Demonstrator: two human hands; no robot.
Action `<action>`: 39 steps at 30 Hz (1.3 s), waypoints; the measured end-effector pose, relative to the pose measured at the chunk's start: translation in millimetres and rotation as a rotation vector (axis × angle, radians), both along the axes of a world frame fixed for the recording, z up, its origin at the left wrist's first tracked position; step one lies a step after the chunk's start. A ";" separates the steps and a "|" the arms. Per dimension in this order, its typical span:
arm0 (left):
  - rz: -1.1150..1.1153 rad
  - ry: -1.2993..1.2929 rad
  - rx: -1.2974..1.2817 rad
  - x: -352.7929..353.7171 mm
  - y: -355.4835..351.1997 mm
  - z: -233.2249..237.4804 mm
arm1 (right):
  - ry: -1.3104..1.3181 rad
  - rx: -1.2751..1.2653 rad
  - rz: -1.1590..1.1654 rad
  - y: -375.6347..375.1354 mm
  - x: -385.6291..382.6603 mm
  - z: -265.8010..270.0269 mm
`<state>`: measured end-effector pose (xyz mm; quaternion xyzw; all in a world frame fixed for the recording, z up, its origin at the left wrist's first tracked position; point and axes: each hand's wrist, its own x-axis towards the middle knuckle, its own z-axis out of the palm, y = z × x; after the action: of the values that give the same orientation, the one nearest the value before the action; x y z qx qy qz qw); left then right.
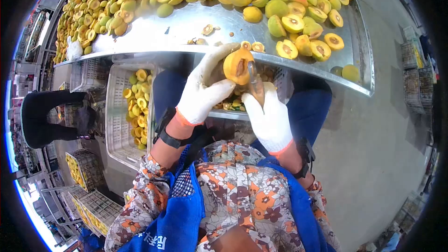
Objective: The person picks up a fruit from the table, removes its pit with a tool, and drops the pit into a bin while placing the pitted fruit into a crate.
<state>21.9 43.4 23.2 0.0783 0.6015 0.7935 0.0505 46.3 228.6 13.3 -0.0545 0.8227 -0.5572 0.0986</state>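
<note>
In a white glove, my left hand point(205, 88) holds a halved yellow fruit point(237, 66) with its cut face and brown centre showing. My right hand point(269, 119), also gloved, is closed on a tool point(254, 86) with a brownish handle and a shiny metal end, which touches the right side of the fruit. Both hands are close together just over the front edge of the metal table point(186, 32). Beneath them, partly hidden, is a container holding fruit scraps point(233, 103).
Halved fruit point(112, 7) is heaped along the table's back and left. Cut halves point(321, 50) lie at its right. A white crate point(114, 116) with hollowed halves stands left of my legs. Another person's dark-clothed legs point(46, 116) are farther left; stacked crates point(416, 72) stand right.
</note>
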 end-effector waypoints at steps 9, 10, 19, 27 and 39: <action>0.044 0.008 -0.168 13.9 2.8 -4.5 | 0.215 0.108 0.066 -3.9 8.4 -9.9; 0.045 0.029 -0.203 16.0 2.8 -5.7 | 0.171 0.079 0.048 -5.4 10.6 -10.1; 0.075 0.084 -0.445 18.3 3.4 -2.2 | -0.038 0.013 0.069 -5.4 8.1 -10.0; 0.010 -0.128 0.034 1.0 0.0 -22.1 | 0.068 0.069 0.161 -5.7 11.8 -26.6; 0.300 -0.162 0.012 11.9 40.1 -24.9 | 0.497 0.456 0.218 -5.2 17.1 -52.6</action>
<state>33.8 83.6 -1.7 -0.0763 0.5956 0.7994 -0.0206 63.4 223.4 -39.3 -0.2525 0.9141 -0.3151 -0.0364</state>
